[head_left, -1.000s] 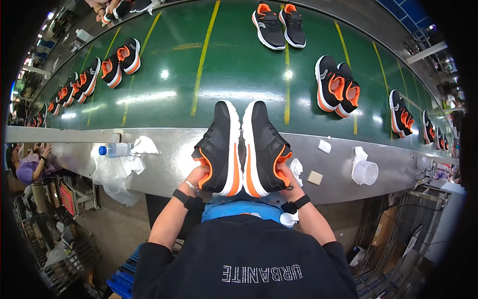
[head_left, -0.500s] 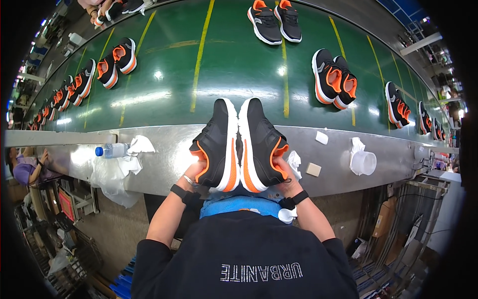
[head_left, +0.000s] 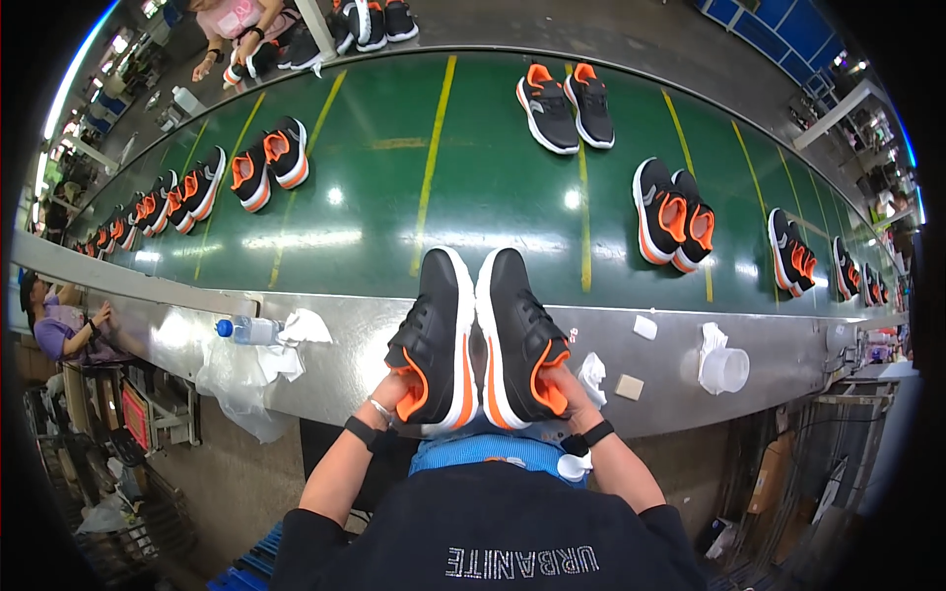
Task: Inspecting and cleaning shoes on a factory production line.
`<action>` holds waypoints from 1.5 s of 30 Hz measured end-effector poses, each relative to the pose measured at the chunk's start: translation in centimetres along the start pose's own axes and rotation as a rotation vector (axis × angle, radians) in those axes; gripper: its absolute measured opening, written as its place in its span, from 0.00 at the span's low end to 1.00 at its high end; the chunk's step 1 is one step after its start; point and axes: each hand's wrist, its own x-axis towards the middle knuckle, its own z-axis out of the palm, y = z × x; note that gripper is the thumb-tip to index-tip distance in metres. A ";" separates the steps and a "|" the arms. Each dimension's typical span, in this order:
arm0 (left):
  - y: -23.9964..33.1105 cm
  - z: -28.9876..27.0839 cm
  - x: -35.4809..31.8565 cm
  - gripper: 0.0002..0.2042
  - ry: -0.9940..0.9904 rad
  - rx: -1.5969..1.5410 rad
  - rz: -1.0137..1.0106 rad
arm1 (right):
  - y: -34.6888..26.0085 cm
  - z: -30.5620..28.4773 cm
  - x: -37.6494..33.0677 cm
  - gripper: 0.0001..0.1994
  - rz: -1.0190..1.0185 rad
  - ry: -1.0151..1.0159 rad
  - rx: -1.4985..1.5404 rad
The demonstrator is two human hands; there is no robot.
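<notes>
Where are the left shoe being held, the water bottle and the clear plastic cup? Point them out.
left shoe (head_left: pixel 434 330), head view, on its black upper.
water bottle (head_left: pixel 246 330), head view, on its clear body beside the blue cap.
clear plastic cup (head_left: pixel 726 369), head view, on its rim.

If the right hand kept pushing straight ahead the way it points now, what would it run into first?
The right hand already grips the heel of the right black-and-orange shoe. Pointing away across the metal ledge, it would drive that shoe onto the green conveyor belt; that stretch looks free, though depth is unclear.
</notes>
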 end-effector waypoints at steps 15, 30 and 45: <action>-1.6 -3.2 0.0 0.16 -0.133 -0.073 0.052 | -0.9 0.0 -1.2 0.21 -0.012 -0.001 -0.099; -1.4 -3.8 -0.6 0.10 -0.098 -0.200 -0.025 | 1.0 -2.6 -0.5 0.21 0.082 0.033 -0.071; -3.9 -2.3 1.4 0.17 0.141 0.187 -0.137 | 3.4 -1.0 1.1 0.17 -0.100 0.229 -0.652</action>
